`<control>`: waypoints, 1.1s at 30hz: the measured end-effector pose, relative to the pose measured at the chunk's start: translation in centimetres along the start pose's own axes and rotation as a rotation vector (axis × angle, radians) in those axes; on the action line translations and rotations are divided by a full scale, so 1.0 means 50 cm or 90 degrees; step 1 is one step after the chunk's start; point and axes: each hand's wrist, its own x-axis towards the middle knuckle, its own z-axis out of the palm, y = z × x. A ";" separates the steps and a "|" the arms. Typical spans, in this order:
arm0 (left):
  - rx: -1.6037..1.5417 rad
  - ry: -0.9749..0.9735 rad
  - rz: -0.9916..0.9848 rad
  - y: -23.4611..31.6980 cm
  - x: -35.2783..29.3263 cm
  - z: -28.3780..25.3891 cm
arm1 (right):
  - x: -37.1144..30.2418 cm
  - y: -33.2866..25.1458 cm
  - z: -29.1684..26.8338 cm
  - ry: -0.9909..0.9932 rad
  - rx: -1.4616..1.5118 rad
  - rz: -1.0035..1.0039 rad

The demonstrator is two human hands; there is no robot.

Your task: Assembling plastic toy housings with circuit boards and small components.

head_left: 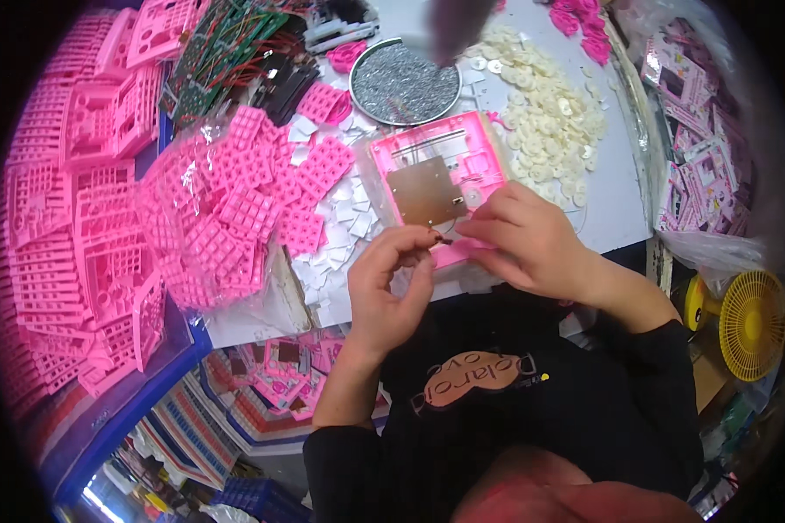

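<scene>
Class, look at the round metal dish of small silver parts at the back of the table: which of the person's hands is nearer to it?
Right. The right hand rests on the pink housing just below the round metal dish; the left hand sits lower, nearer the person's body.

A pink plastic case half (436, 170), open side up with a metal plate inside, lay flat on the table.

Black long-sleeve top, sleeves pushed up to the elbows, tan oval patch on the chest with a small yellow dot beside it. 2 bare hands: left hand (391, 283), right hand (529, 240).
</scene>
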 end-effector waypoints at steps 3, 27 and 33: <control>0.075 -0.022 0.037 0.011 0.009 0.018 | 0.016 -0.017 0.000 0.112 0.073 0.010; 0.478 -0.171 0.211 -0.032 0.023 0.067 | -0.108 0.130 0.039 0.083 0.141 -0.065; 0.553 -0.254 0.330 -0.037 0.031 0.065 | -0.119 0.133 0.029 0.111 -0.048 -0.146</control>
